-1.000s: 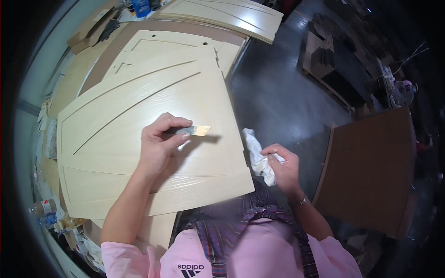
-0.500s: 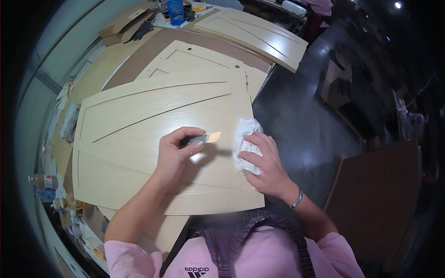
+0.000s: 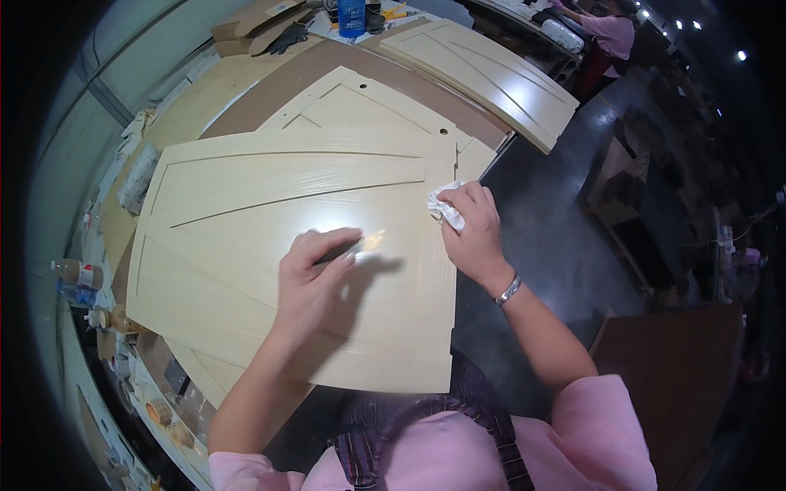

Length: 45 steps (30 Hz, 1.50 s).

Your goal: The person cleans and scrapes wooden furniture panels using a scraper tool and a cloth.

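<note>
Left hand (image 3: 315, 274) grips a small scraper (image 3: 360, 245) on the pale door panel (image 3: 246, 213); right hand (image 3: 471, 225) clutches a white rag (image 3: 444, 209) at the panel's right edge; a tilted blade could gouge the veneer.

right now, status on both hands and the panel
Left hand holds a small putty knife, blade on the pale door panel. Right hand presses a white rag at the panel's right edge. Nothing in the way.

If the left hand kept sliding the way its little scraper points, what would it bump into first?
The left hand aims its scraper rightward across the pale door panel. First in that line seems to be the right hand holding a white rag, though depth is uncertain.
</note>
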### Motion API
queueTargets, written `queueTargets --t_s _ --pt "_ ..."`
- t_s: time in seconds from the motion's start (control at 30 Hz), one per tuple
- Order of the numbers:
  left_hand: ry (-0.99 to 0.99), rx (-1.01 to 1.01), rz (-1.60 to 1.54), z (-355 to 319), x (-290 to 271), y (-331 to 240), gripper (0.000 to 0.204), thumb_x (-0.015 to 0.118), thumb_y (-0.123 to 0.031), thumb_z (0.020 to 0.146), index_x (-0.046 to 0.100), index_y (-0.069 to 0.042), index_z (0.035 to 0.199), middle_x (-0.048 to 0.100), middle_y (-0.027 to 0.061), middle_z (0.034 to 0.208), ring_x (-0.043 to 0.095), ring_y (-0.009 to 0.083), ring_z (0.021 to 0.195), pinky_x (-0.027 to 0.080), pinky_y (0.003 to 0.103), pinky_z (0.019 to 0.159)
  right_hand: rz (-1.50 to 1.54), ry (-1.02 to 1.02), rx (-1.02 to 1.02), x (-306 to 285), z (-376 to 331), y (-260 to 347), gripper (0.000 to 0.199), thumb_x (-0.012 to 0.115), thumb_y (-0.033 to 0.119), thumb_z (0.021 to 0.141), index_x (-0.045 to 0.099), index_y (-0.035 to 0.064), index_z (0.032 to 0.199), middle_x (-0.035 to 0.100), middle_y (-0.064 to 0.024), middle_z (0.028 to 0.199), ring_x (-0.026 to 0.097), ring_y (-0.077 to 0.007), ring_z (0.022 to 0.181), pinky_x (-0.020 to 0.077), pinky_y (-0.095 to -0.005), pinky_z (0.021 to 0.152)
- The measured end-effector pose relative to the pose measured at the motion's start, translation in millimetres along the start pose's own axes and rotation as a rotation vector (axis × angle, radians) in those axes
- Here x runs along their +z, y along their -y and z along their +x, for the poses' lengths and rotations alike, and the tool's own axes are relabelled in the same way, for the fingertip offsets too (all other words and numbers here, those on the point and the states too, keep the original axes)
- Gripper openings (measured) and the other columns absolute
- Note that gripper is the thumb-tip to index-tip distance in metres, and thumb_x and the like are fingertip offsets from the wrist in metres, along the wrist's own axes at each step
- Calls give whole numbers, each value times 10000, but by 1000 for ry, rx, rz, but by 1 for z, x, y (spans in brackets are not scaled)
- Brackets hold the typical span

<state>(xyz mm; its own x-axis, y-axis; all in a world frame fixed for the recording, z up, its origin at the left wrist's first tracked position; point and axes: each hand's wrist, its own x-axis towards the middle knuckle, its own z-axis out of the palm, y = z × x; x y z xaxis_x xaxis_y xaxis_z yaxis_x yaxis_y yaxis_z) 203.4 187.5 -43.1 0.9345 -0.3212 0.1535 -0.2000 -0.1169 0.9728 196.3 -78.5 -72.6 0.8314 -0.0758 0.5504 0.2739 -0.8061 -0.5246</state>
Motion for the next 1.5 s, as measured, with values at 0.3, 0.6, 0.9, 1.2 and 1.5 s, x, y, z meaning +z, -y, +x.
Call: queueTargets --t_s 0.3,0.6,0.9,1.2,1.5 --pt "-105 209 608 89 63 22 264 721 -15 862 782 -125 1094 552 41 823 477 220 841 443 332 785 151 -65 35 6 -10 -11 318 665 -42 719 658 66 1018 590 -144 1020 575 -387 988 496 -443 848" --pt "-123 176 648 101 78 26 265 738 -27 861 784 -119 1106 559 42 808 481 221 834 441 331 774 171 -55 50 6 -10 -14 338 681 -23 694 656 64 1020 565 -123 1021 564 -368 983 498 -439 842" --pt "-172 183 637 102 81 29 250 733 -25 857 790 -116 1083 574 45 800 500 222 831 438 336 763 184 -63 46 6 -11 -13 357 697 -28 680 663 68 1023 554 -121 1018 561 -359 969 499 -435 830" --pt "-166 203 716 106 85 27 238 745 -45 844 794 -112 1067 590 56 779 514 231 809 438 350 743 176 -73 52 6 -11 -15 356 695 -31 680 663 70 1021 554 -118 1007 564 -352 960 500 -430 821" --pt "-201 217 734 125 83 32 204 755 -92 840 807 -136 1032 585 43 766 523 229 818 427 364 756 172 -50 58 5 -10 -11 366 707 -31 669 654 75 1015 541 -118 1016 555 -349 954 495 -431 816"
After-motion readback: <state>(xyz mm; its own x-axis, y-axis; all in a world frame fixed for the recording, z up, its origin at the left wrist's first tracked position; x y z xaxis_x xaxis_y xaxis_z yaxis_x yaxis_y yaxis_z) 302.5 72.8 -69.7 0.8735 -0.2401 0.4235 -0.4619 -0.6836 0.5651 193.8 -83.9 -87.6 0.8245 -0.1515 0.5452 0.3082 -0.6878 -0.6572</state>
